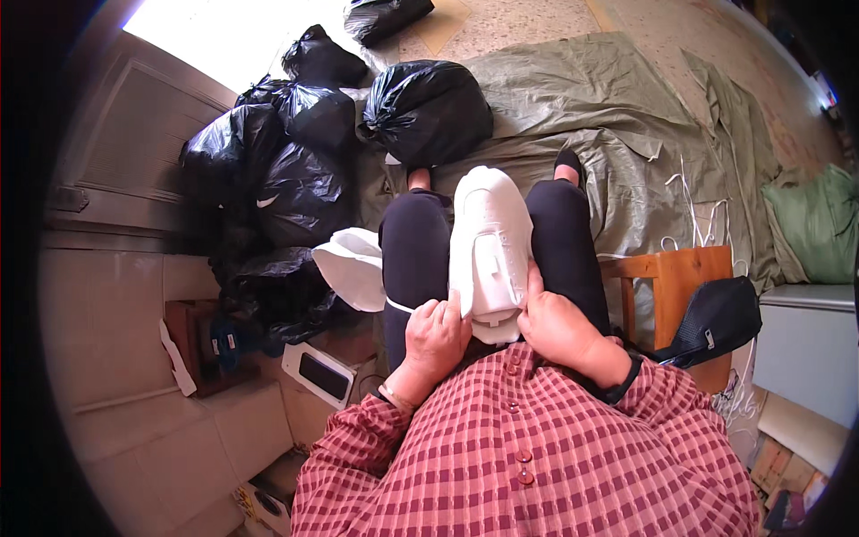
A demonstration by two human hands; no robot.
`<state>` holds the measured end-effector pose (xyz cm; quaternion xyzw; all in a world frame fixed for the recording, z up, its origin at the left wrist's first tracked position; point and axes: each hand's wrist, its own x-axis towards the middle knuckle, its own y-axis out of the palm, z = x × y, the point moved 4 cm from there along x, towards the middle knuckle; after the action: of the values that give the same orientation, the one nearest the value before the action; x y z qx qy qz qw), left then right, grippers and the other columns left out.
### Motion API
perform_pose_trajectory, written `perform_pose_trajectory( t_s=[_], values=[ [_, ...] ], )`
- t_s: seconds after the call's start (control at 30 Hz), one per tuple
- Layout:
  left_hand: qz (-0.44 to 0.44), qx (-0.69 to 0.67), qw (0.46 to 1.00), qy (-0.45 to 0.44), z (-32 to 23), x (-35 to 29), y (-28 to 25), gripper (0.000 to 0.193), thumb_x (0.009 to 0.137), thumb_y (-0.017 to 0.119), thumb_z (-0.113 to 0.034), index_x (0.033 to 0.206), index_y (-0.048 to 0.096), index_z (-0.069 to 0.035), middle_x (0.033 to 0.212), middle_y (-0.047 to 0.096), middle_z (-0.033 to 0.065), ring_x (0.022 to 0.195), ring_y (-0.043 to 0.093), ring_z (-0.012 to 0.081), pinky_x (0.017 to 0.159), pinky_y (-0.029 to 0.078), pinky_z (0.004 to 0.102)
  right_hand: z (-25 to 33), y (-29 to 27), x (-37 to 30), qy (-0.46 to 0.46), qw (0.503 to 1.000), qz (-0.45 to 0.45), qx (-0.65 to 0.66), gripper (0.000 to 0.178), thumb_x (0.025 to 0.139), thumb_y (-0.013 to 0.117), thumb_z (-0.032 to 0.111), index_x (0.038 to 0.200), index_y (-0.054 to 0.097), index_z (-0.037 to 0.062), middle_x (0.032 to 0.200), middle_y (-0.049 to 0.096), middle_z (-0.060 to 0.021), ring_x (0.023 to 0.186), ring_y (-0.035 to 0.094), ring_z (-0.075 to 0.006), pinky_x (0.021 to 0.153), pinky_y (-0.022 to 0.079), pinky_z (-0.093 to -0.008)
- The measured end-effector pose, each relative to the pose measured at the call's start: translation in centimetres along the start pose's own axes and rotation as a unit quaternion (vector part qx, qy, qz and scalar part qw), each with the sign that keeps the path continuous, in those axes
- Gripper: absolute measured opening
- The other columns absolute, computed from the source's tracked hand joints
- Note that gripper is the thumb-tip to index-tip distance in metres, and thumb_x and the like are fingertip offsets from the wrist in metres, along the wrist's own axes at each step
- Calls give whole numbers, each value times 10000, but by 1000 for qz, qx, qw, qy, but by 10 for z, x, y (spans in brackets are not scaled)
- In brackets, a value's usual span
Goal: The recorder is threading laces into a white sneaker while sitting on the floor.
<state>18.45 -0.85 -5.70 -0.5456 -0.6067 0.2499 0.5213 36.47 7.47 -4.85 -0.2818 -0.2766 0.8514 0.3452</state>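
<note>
A white shoe (490, 210) lies between my thighs, its rounded toe pointing away from me and its tongue showing in the middle. My left hand (436, 338) is closed at the shoe's near left edge, fingers bent. From beside it a white lace (399, 306) runs left over my dark trouser leg. My right hand (559, 320) grips the near right edge, with one finger stretched along the side. What the fingertips pinch is too small to tell. More white shoe pieces (351, 268) rest left of my left knee.
Black plastic bags (425, 112) are heaped ahead and to the left, on and beside a grey-green sheet (591, 98). At right, white laces (693, 215) hang by a wooden stool (689, 268) bearing a black pouch (718, 320). A phone-like device (322, 374) lies at lower left.
</note>
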Motion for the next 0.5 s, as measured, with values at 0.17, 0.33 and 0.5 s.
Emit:
perform_pose_trajectory(
  t_s=[0.17, 0.33, 0.5],
  values=[
    [-35, -18, 999, 32, 2, 9, 5, 397, 845, 710, -84, 1174, 610, 113, 883, 652, 149, 809, 636, 314, 789, 525, 396, 1, 0, 2, 44, 997, 29, -59, 811, 854, 551, 126, 1440, 150, -267, 712, 671, -299, 683, 713, -424, 670, 594, -496],
    [1, 22, 1000, -10, -3, 8, 7, 436, 858, 707, -100, 1221, 587, 110, 772, 604, 140, 691, 591, 308, 668, 499, 414, 0, 8, 5, 27, 996, -13, -82, 781, 827, 579, 107, 1396, 221, -292, 655, 662, -280, 614, 714, -386, 582, 590, -454],
    [70, -36, 995, -60, 7, 7, 0, 458, 903, 657, -117, 1277, 561, 129, 826, 648, 207, 714, 624, 362, 638, 508, 436, 10, -14, 2, -68, 990, 2, -120, 604, 831, 571, 74, 1320, 426, -250, 724, 692, -249, 649, 732, -329, 570, 585, -419]
  ],
)
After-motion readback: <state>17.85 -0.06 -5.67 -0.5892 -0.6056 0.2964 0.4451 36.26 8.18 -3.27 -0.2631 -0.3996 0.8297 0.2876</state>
